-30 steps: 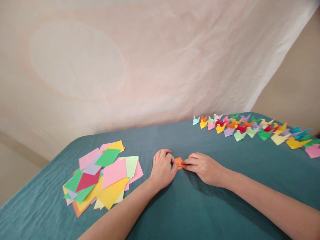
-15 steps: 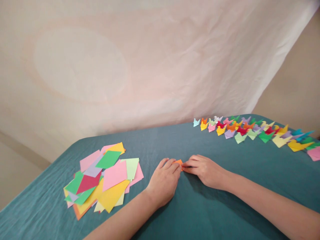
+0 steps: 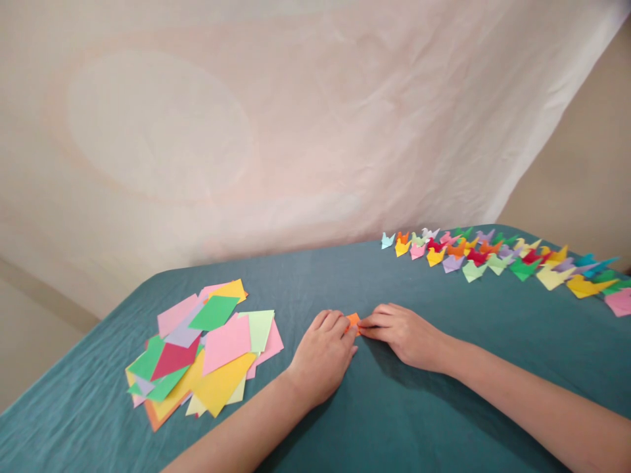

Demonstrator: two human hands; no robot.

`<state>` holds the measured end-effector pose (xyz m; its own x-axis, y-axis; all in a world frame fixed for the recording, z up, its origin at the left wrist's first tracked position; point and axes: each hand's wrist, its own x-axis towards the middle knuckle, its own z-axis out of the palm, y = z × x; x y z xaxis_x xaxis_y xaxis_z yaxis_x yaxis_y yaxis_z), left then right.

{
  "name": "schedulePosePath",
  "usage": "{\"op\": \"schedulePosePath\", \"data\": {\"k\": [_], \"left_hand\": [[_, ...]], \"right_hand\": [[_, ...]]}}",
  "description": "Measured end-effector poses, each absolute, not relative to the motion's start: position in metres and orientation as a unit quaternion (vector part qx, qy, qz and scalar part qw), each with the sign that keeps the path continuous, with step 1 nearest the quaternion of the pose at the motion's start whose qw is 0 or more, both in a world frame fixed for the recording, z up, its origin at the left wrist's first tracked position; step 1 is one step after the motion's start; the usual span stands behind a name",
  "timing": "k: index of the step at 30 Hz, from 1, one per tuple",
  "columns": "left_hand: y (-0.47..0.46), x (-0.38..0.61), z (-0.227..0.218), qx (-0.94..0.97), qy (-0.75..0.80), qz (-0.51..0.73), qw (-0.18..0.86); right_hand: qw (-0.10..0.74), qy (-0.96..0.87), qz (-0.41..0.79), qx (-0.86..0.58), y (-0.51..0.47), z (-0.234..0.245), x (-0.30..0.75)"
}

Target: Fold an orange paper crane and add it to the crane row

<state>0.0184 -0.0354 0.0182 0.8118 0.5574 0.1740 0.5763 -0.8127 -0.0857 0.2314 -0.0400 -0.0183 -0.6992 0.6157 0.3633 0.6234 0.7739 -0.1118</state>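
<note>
The left hand (image 3: 323, 351) lies palm down and open on the teal tablecloth (image 3: 394, 427). Its straight fingers rest on the left part of a small orange folded paper (image 3: 353, 320), apparently to pin the piece flat against the cloth. The right hand (image 3: 401, 334) comes in from 3 o'clock of the paper, with its fingers drawn together and the index tip and thumb at the paper's right edge. Whether they pinch that edge or only press on it cannot be told, since most of the paper is hidden under the fingertips. The paper itself sits near the middle of the table, between the two hands.

At 9 o'clock from the hands lies a loose pile of coloured paper squares (image 3: 207, 348), fanned out and within the left arm's reach. At 2 o'clock, well apart from the hands, a double row of folded paper birds (image 3: 497, 259) runs along the far edge, likely set there out of the way. A cream cloth backdrop (image 3: 296, 131) hangs behind the table.
</note>
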Motion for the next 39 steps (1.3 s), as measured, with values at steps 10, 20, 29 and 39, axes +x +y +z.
{"op": "schedulePosePath", "data": {"k": [10,20,29,39], "left_hand": [[-0.038,0.018,0.012,-0.936,-0.337,-0.080,0.069],[-0.045,0.023,0.007,-0.921,-0.363,-0.085,0.111],[-0.050,0.028,0.005,-0.916,-0.380,-0.065,0.111],[-0.047,0.024,0.012,-0.919,-0.381,-0.096,0.031]], "right_hand": [[0.189,-0.921,-0.003,-0.339,-0.040,-0.019,0.232],[0.187,-0.918,-0.006,-0.349,-0.041,-0.017,0.228],[0.168,-0.917,0.003,-0.361,-0.041,-0.016,0.227],[0.168,-0.919,0.001,-0.357,-0.042,-0.017,0.227]]}}
